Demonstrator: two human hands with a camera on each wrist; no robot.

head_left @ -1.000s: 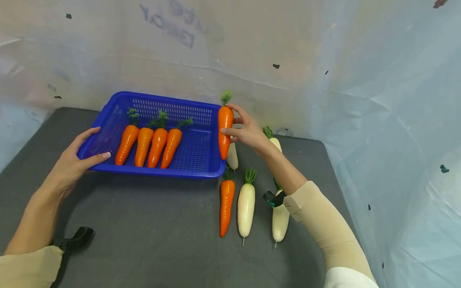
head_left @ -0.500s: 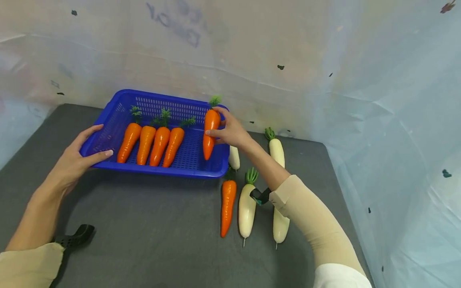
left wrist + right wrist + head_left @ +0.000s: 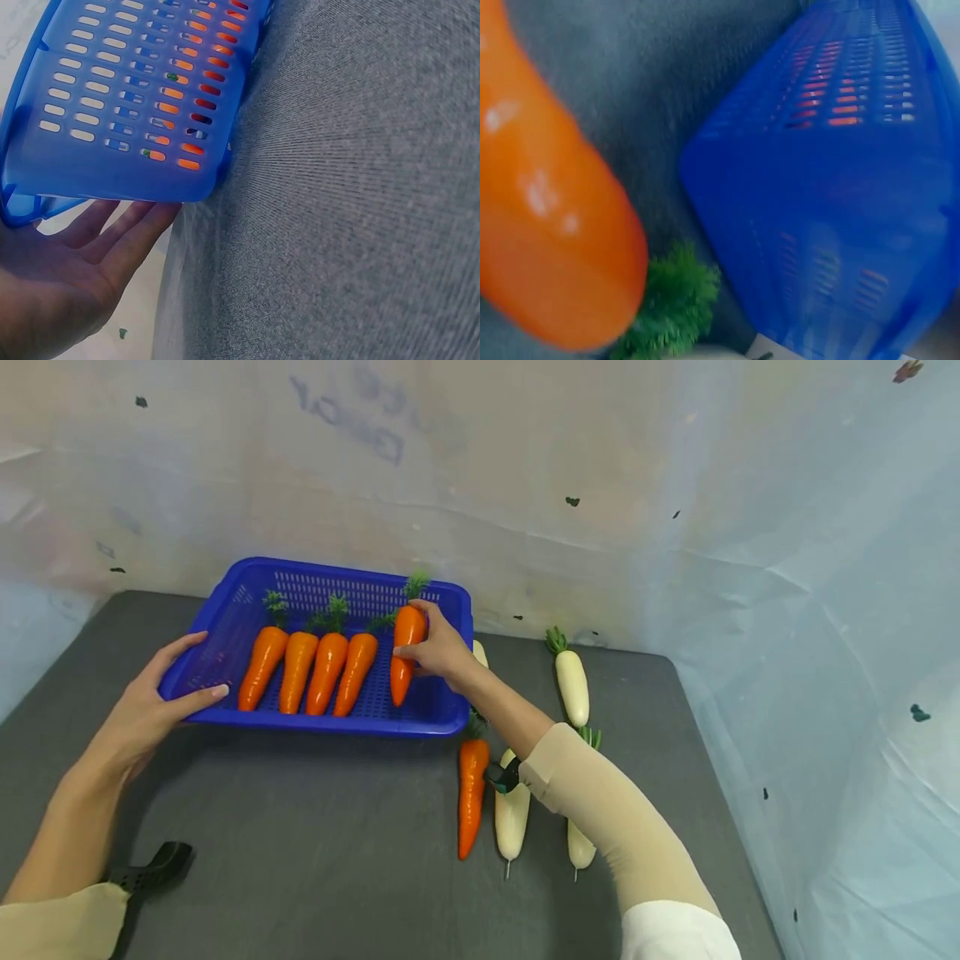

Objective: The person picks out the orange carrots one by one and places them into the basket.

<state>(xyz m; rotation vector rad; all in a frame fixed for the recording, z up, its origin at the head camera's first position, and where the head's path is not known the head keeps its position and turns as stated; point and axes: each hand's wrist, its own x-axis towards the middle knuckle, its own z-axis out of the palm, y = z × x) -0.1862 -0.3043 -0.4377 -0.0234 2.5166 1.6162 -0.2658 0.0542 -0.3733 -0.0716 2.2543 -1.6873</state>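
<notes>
My left hand [image 3: 153, 697] grips the left end of a blue plastic basket [image 3: 352, 724], thumb over the rim. In the left wrist view its fingers [image 3: 131, 236] lie against the basket's slotted outer wall [image 3: 112, 169]. Inside, several orange carrots [image 3: 330, 668] with green tops lie side by side toward the left. My right hand [image 3: 442, 647] pinches another carrot [image 3: 408, 625] over the right part of the basket, to the right of that row. From the right wrist view that hand and its carrot are hidden.
A single carrot [image 3: 471, 793] lies on the grey table [image 3: 315, 843], right of the basket. Beside it are several white radishes [image 3: 573, 689], some partly behind my right arm. Plastic sheeting [image 3: 525, 552] hangs behind the table and along its right side.
My right hand has carried its carrot leftward from the basket's right rim to over the inside, closer to the row. The left hand keeps its hold on the basket.
</notes>
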